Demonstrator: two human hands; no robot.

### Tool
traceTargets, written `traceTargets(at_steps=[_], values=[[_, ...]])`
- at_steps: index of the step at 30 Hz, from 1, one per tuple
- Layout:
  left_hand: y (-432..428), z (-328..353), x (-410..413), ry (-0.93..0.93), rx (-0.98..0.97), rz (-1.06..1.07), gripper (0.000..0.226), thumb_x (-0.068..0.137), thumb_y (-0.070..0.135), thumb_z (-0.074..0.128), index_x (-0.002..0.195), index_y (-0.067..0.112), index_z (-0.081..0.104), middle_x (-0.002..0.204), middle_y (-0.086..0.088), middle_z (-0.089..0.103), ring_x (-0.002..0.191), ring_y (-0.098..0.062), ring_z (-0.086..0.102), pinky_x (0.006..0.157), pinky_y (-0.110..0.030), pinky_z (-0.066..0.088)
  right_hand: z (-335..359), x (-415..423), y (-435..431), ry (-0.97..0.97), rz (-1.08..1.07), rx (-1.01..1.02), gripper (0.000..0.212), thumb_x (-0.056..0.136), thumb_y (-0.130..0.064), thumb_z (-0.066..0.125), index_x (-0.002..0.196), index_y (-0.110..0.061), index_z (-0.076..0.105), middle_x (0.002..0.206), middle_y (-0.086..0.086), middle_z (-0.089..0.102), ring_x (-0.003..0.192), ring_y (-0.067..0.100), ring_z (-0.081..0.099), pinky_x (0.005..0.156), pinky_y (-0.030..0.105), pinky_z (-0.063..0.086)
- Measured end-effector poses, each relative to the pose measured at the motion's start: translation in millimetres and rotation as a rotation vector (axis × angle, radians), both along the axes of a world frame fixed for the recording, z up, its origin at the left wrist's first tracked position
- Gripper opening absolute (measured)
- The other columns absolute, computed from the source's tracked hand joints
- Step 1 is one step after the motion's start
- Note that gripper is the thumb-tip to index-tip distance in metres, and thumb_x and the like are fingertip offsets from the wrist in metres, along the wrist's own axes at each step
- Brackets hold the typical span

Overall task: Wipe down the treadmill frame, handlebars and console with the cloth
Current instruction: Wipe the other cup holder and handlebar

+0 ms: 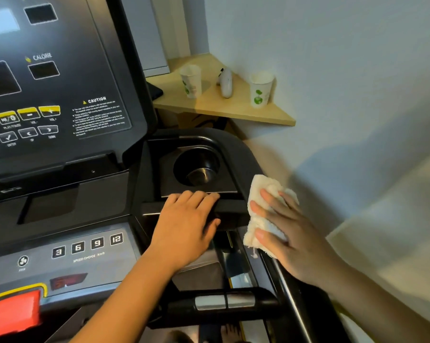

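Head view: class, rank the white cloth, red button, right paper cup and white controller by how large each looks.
1. white cloth
2. red button, nearer the camera, so its true rank is unsure
3. right paper cup
4. white controller

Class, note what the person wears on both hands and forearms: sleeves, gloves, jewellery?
The left hand and right hand are bare: no gloves, rings or watch in view. Both forearms are bare as far as the picture's edge, so no sleeve shows. The right hand's nails look short and unpainted.
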State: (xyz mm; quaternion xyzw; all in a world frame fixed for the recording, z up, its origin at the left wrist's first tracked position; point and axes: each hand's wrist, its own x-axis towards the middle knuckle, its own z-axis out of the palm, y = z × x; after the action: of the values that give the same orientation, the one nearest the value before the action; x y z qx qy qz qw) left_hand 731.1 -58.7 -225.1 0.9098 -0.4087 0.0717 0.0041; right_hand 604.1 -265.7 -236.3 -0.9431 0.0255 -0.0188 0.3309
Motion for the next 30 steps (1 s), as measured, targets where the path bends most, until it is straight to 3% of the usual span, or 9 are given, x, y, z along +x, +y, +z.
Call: traceTargets(at_steps=[3,5,8,12,16,20,24,27,30], values=[[-2,1,1,-0.030,0.064,0.001,0.051,0.086,0.053,0.053,0.128,0.025,0.055,0.107,0.006,0.063,0.093,-0.019,0.059,0.081,-0.036,0.044,5,19,-1,0.160,-0.018,-0.059,0.060,0.077,-0.077,0.014,0.136,-0.067,0.015,0.156,-0.029,-0.012,0.147,0.010,-0.014,0.120,0.043,0.003],[-7,5,1,-0.011,0.095,0.031,0.049,0.085,0.059,0.055,0.122,0.026,0.055,0.106,0.007,0.063,0.095,-0.019,0.060,0.081,-0.036,0.043,2,37,1,0.159,-0.039,-0.227,0.076,0.075,-0.082,0.022,0.144,-0.058,-0.002,0.157,-0.020,-0.019,0.149,0.024,-0.003,0.118,0.052,0.013],[-19,17,5,0.083,0.151,0.110,0.052,0.082,0.069,0.057,0.112,0.027,0.054,0.106,0.007,0.064,0.099,-0.017,0.062,0.079,-0.033,0.045,-2,49,4,0.177,-0.129,-0.217,0.092,0.081,-0.074,0.045,0.147,-0.048,-0.013,0.157,-0.017,-0.021,0.147,0.029,0.007,0.116,0.051,0.021],[-26,22,10,0.110,0.179,0.111,0.053,0.077,0.072,0.061,0.107,0.028,0.057,0.103,0.004,0.068,0.095,-0.021,0.065,0.068,-0.032,0.042,-2,33,15,0.170,-0.208,-0.300,0.095,0.087,-0.064,0.049,0.150,-0.033,-0.014,0.160,-0.008,-0.016,0.145,0.030,0.014,0.113,0.046,0.028],[-17,12,3,0.000,0.149,0.016,0.056,0.087,0.065,0.052,0.126,0.025,0.048,0.120,0.002,0.059,0.109,-0.021,0.057,0.087,-0.036,0.043,-4,8,34,0.153,-0.237,-0.467,0.091,0.086,-0.057,0.042,0.149,-0.028,-0.017,0.161,0.001,-0.013,0.144,0.037,0.014,0.112,0.052,0.030],[-3,3,-26,0.024,0.117,0.043,0.084,0.092,0.062,0.042,0.157,0.017,0.012,0.161,-0.011,0.022,0.148,-0.032,0.018,0.119,-0.051,0.014,-5,-33,47,0.105,-0.190,-0.524,0.088,0.089,-0.052,0.047,0.150,-0.030,-0.011,0.162,-0.004,-0.012,0.146,0.035,0.007,0.110,0.052,0.034],[13,-13,-89,0.227,0.068,-0.022,0.082,0.097,0.064,0.029,0.156,0.021,-0.009,0.163,-0.011,-0.020,0.148,-0.033,-0.024,0.122,-0.054,0.003,-7,-80,46,0.109,-0.097,-0.508,0.085,0.086,-0.052,0.050,0.151,-0.038,-0.004,0.160,-0.014,-0.015,0.148,0.025,-0.003,0.116,0.048,0.026],[18,-27,-120,0.261,0.121,-0.032,0.076,0.098,0.066,0.021,0.158,0.021,0.006,0.166,-0.007,-0.006,0.151,-0.029,-0.017,0.121,-0.054,0.005,-7,-121,57,0.112,-0.072,-0.515,0.077,0.086,-0.057,0.041,0.151,-0.042,0.003,0.160,-0.016,-0.014,0.149,0.023,-0.007,0.117,0.046,0.023],[23,-35,-132,0.153,0.202,-0.092,0.075,0.098,0.065,0.022,0.156,0.019,0.018,0.165,-0.009,0.011,0.152,-0.033,0.003,0.119,-0.056,0.009,-6,-146,64,0.158,-0.082,-0.525,0.063,0.090,-0.068,0.010,0.149,-0.049,0.004,0.159,-0.018,-0.015,0.148,0.019,-0.011,0.118,0.045,0.022]])
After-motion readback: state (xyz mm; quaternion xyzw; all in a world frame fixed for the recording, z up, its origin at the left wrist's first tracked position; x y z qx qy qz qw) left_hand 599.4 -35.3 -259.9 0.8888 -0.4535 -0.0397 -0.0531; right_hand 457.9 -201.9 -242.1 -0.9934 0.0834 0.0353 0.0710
